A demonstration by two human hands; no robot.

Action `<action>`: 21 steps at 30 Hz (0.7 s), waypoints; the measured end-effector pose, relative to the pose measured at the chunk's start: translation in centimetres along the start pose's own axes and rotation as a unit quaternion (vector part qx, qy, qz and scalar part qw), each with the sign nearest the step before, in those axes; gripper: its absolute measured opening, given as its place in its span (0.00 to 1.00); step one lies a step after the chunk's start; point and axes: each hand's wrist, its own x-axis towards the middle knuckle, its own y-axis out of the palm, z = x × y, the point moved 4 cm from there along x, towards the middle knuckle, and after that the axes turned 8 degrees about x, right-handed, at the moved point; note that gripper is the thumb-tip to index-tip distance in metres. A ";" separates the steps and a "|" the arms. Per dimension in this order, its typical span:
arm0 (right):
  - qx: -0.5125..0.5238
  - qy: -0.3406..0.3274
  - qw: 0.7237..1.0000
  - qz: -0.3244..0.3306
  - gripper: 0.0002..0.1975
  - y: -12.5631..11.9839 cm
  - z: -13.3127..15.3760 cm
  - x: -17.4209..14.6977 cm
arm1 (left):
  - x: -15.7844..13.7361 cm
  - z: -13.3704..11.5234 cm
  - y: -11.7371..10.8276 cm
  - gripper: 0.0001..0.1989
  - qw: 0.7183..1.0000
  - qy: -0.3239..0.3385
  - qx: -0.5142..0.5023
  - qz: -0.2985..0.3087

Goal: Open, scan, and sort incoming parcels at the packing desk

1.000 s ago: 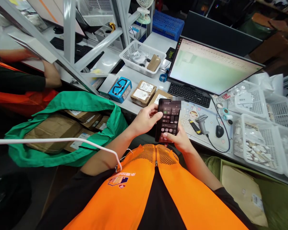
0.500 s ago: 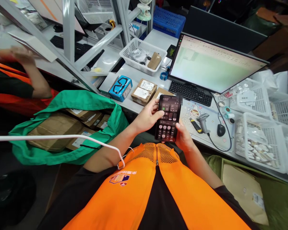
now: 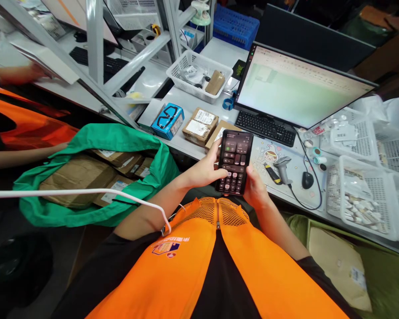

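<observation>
Between my hands, in front of my orange vest, a smartphone (image 3: 235, 159) is held upright with its screen lit and rows of round icons showing. My left hand (image 3: 206, 167) wraps the phone's left edge, its thumb lying over the lower part of the screen. Along the right edge, my right hand (image 3: 255, 188) closes on the lower side of the phone; its fingers behind are hidden. Just beyond the phone, cardboard boxes (image 3: 200, 127) with white labels and a blue box (image 3: 168, 121) rest on the desk.
The desk bears a monitor (image 3: 302, 84), keyboard (image 3: 265, 128), barcode scanner (image 3: 282, 169), utility knife (image 3: 272, 173), mouse (image 3: 307, 180) and white baskets (image 3: 365, 195). A green sack (image 3: 96, 133) of parcels stands left. A white cable (image 3: 86, 192) crosses before me. A co-worker's arm (image 3: 23, 155) is at far left.
My left thumb has slid down the phone screen from its middle to the lower icons. At far left, the co-worker's arms have moved, one now reaching toward the green sack.
</observation>
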 end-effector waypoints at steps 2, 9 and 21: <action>-0.002 -0.011 1.000 -0.007 0.33 0.0 0.0 0.0 | 0.0 0.0 0.1 0.60 1.000 0.007 -0.003 0.008; 0.000 0.000 1.000 -0.010 0.33 -0.4 -0.4 0.1 | -0.3 -0.5 0.2 0.68 0.997 0.031 0.063 0.037; 0.054 0.047 0.997 -0.032 0.33 -0.7 -0.6 -0.3 | -1.5 0.9 -5.7 0.39 0.989 -0.017 0.134 -0.061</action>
